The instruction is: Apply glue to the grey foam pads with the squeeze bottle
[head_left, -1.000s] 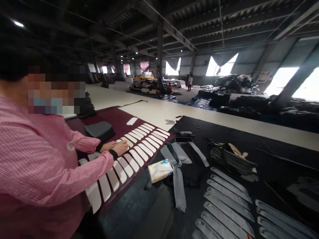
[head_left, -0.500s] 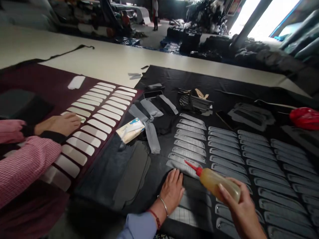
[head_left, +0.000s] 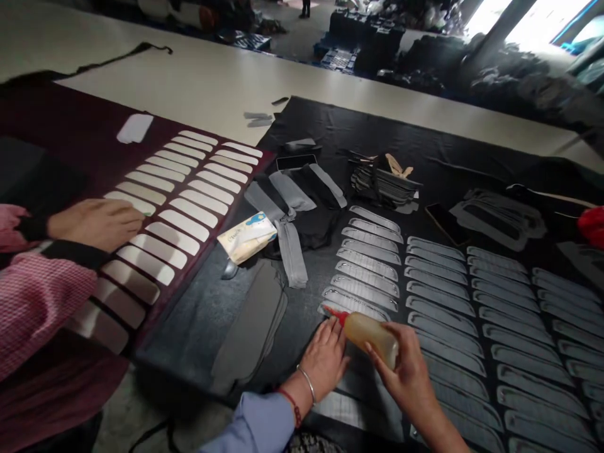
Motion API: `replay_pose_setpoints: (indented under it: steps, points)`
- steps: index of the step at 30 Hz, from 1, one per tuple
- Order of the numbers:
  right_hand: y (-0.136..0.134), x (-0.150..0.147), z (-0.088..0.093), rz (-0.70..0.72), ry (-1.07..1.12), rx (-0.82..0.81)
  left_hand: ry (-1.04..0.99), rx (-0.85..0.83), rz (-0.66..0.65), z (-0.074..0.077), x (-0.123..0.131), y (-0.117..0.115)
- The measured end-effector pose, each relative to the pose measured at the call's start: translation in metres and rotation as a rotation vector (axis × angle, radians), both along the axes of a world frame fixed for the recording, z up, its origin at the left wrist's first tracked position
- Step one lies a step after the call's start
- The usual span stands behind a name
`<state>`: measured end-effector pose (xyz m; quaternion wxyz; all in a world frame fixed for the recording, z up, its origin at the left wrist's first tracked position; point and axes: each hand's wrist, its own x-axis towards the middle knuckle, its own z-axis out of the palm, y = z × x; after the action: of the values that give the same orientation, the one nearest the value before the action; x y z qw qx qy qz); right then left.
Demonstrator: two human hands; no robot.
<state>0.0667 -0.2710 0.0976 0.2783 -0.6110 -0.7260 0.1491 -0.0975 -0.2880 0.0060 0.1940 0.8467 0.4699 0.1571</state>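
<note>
My right hand (head_left: 406,365) is closed around a squeeze bottle (head_left: 370,335) of yellowish liquid, probably glue, with a red nozzle. The nozzle tip hangs over the left end of a grey strip-shaped piece (head_left: 361,303), just above my left fingertips. Fingers stretched out, my left hand (head_left: 325,358) lies flat at the near edge of that piece. Up the same column, further grey pieces (head_left: 370,269) carry a shiny line along their edges. More columns of outlined pieces (head_left: 441,302) lie to the right on the black sheet.
Left, a co-worker's hands (head_left: 97,223) rest over rows of white strips (head_left: 189,217) on maroon material. Between us lie a tissue pack (head_left: 248,238), dark grey cut pieces (head_left: 248,327) and grey strips (head_left: 291,255). Beyond are a tied bundle (head_left: 384,182) and a phone (head_left: 446,223).
My right hand has carried the bottle leftward, so its nozzle now sits over the strip's left end near my left fingers. The left hand stays flat. The view has tilted down.
</note>
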Motion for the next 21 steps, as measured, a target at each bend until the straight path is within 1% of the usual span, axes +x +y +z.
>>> replay_pose_setpoints:
  steps: [3, 8, 14, 21]
  points:
    - [0.0022, -0.0036, 0.0029, 0.052, -0.019, -0.020, -0.029, -0.024, 0.011, -0.0002, 0.0002, 0.0002]
    - [0.0013, -0.0043, 0.0058, 0.079, -0.032, -0.064, -0.045, -0.053, 0.021, 0.0008, 0.0001, 0.0000]
    - [0.0021, -0.0040, 0.0052, 0.084, -0.034, -0.089, -0.040, -0.044, 0.025, -0.0021, 0.0012, -0.0020]
    - [0.0070, -0.0061, 0.0061, 0.079, -0.052, -0.058, -0.040, -0.047, 0.009, -0.0021, 0.0011, 0.0000]
